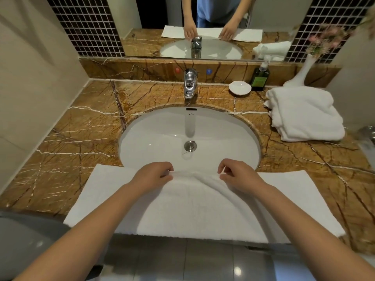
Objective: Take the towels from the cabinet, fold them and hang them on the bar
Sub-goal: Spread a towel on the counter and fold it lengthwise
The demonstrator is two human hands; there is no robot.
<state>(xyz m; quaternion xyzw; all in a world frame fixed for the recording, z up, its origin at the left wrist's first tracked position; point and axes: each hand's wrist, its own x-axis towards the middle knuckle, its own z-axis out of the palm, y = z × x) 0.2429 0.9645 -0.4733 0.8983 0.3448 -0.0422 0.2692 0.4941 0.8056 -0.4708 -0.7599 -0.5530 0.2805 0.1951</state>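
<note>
Two hands are on one white towel (203,207), so you are at the folding step, with hanging not yet begun. The towel lies spread across the counter's front strip, on the near side of the sink (189,136), and its far edge sags a little over the sink's near rim. Your left hand (154,175) pinches that far edge between thumb and curled fingers, just left of the sink's centre line. Your right hand (239,175) pinches the same edge just right of it, fingers likewise curled.

Judging by the grip, the next move is to lift this far edge and carry it toward you onto the near edge, which overhangs the counter front. Both pinches need to rise together, or the fold will skew. The towel's outer ends lie flat well to either side of the sink and may drag.

Above the sink you have open room. The faucet (190,84) stands behind the sink, well clear. A stack of folded towels (304,114) waits to the right of the sink, with a soap dish (240,88) and a green bottle (259,77) behind it. No hanging bar shows in view.
</note>
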